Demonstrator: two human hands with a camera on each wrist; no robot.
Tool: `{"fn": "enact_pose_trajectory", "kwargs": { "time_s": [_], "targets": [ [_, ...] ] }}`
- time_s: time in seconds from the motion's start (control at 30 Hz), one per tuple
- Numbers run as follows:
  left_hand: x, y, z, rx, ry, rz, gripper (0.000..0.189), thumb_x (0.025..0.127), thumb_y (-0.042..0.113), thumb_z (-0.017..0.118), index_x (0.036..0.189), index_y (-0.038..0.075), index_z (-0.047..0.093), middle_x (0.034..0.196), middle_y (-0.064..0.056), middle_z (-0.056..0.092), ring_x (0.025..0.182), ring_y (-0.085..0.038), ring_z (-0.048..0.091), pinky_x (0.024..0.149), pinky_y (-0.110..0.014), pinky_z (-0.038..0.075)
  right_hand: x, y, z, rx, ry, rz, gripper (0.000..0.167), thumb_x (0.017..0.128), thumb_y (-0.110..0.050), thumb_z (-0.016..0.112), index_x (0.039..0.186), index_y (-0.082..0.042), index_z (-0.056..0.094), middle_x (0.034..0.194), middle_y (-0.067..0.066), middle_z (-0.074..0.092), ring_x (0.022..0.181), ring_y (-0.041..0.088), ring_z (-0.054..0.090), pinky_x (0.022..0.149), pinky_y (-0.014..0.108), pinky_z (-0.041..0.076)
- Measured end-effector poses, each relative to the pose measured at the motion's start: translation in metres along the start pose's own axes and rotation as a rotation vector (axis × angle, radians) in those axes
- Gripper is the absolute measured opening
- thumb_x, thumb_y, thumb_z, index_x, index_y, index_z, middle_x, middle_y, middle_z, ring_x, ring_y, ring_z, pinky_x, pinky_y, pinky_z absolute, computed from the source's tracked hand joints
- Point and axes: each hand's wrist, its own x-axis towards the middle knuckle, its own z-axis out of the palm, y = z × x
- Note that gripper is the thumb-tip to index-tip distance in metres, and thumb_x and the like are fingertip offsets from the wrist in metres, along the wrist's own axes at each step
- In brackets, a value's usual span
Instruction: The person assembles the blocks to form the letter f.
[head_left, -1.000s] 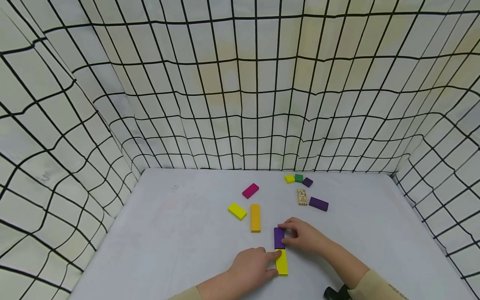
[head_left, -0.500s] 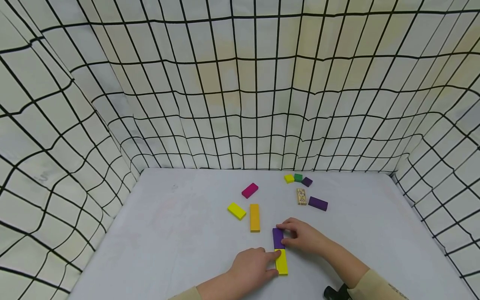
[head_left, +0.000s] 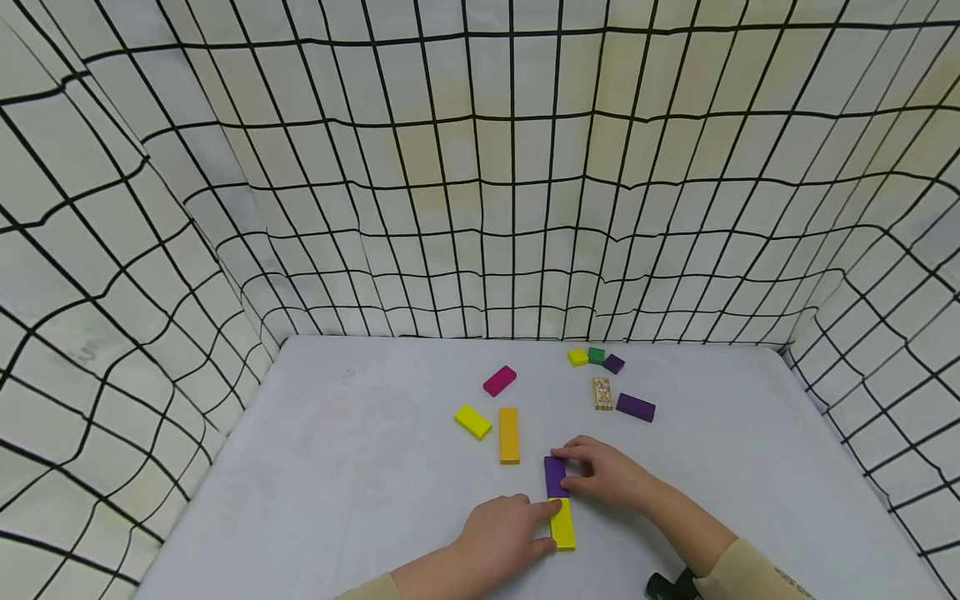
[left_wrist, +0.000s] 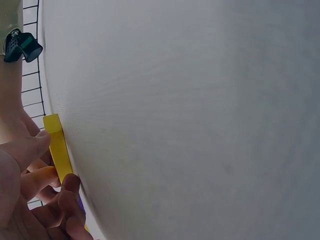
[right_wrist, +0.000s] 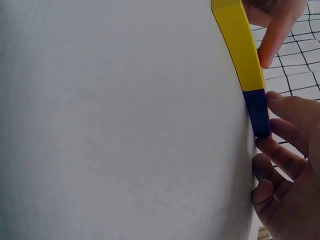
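A yellow block (head_left: pixel 563 532) lies lengthwise on the white table, its far end meeting a purple block (head_left: pixel 554 477) in one line. My left hand (head_left: pixel 495 533) grips the yellow block, index finger laid on its top near the joint and thumb at its near left side. On the purple block, my right hand (head_left: pixel 611 475) has its index finger at the far end and its thumb at the right side, pinching it. The right wrist view shows the same purple block (right_wrist: pixel 257 112), dark there, flush against the yellow block (right_wrist: pixel 237 42).
Farther back lie an orange block (head_left: pixel 509 436), a yellow block (head_left: pixel 473 422) and a pink block (head_left: pixel 500 381). To the right are a purple block (head_left: pixel 636 407), a patterned block (head_left: pixel 603 393) and several small blocks. Black netting (head_left: pixel 513 183) over white walls encloses the table.
The purple block's far end has shifted slightly left, with my right fingertips moving along. My left hand and the yellow block it grips stay nearly still.
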Motion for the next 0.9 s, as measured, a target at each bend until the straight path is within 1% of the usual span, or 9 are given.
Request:
{"fn": "enact_pose_trajectory", "kwargs": {
  "time_s": [0.13, 0.27, 0.4, 0.53, 0.67, 0.9],
  "targets": [
    [-0.0003, -0.0005, -0.0005, -0.015, -0.004, 0.002, 0.049, 0.088, 0.044, 0.072, 0.135, 0.036, 0.062, 0.085, 0.007, 0.062, 0.067, -0.006, 0.048, 0.062, -0.025, 0.048, -0.0005, -0.0004, 0.0, 0.003, -0.001, 0.004, 0.042, 0.091, -0.029, 0.072, 0.132, -0.021, 0.065, 0.122, -0.004, 0.06, 0.106, 0.015, 0.055, 0.096, 0.043, 0.051],
    [-0.0006, -0.0012, -0.0037, -0.064, -0.026, -0.014, 0.051, 0.088, 0.044, 0.073, 0.137, 0.035, 0.06, 0.086, 0.008, 0.062, 0.069, -0.006, 0.049, 0.064, -0.026, 0.049, -0.0008, -0.0003, 0.0003, 0.0, 0.001, 0.001, 0.043, 0.091, -0.03, 0.072, 0.133, -0.021, 0.065, 0.122, -0.004, 0.059, 0.105, 0.014, 0.055, 0.096, 0.042, 0.051],
    [-0.0006, -0.0019, -0.0052, -0.104, -0.028, -0.028, 0.055, 0.087, 0.046, 0.073, 0.139, 0.034, 0.058, 0.085, 0.009, 0.062, 0.068, -0.006, 0.049, 0.063, -0.025, 0.048, -0.0013, 0.0004, 0.0008, -0.005, 0.006, 0.001, 0.043, 0.092, -0.03, 0.072, 0.133, -0.021, 0.065, 0.123, -0.004, 0.059, 0.107, 0.014, 0.055, 0.097, 0.042, 0.051],
    [-0.0002, -0.002, -0.0043, -0.106, -0.022, -0.032, 0.058, 0.087, 0.051, 0.071, 0.14, 0.035, 0.057, 0.083, 0.008, 0.06, 0.066, -0.006, 0.047, 0.06, -0.024, 0.045, -0.0026, 0.0, 0.0004, -0.012, 0.012, -0.005, 0.043, 0.092, -0.031, 0.072, 0.133, -0.021, 0.065, 0.122, -0.005, 0.06, 0.105, 0.014, 0.055, 0.096, 0.042, 0.051],
    [0.0008, -0.0017, -0.0037, -0.102, -0.021, -0.036, 0.059, 0.087, 0.053, 0.069, 0.141, 0.037, 0.055, 0.083, 0.007, 0.06, 0.066, -0.007, 0.047, 0.06, -0.024, 0.045, -0.0036, -0.0006, 0.0004, -0.02, 0.014, -0.01, 0.042, 0.092, -0.031, 0.071, 0.133, -0.022, 0.065, 0.121, -0.007, 0.06, 0.103, 0.013, 0.055, 0.094, 0.04, 0.051],
    [0.0028, -0.0023, -0.0033, -0.11, -0.027, -0.038, 0.058, 0.087, 0.052, 0.07, 0.141, 0.037, 0.055, 0.081, 0.007, 0.058, 0.065, -0.009, 0.046, 0.058, -0.024, 0.043, -0.0028, -0.0008, -0.0004, 0.001, 0.013, -0.016, 0.042, 0.092, -0.03, 0.071, 0.132, -0.022, 0.065, 0.121, -0.007, 0.059, 0.102, 0.013, 0.054, 0.094, 0.04, 0.051]
  ]
}}
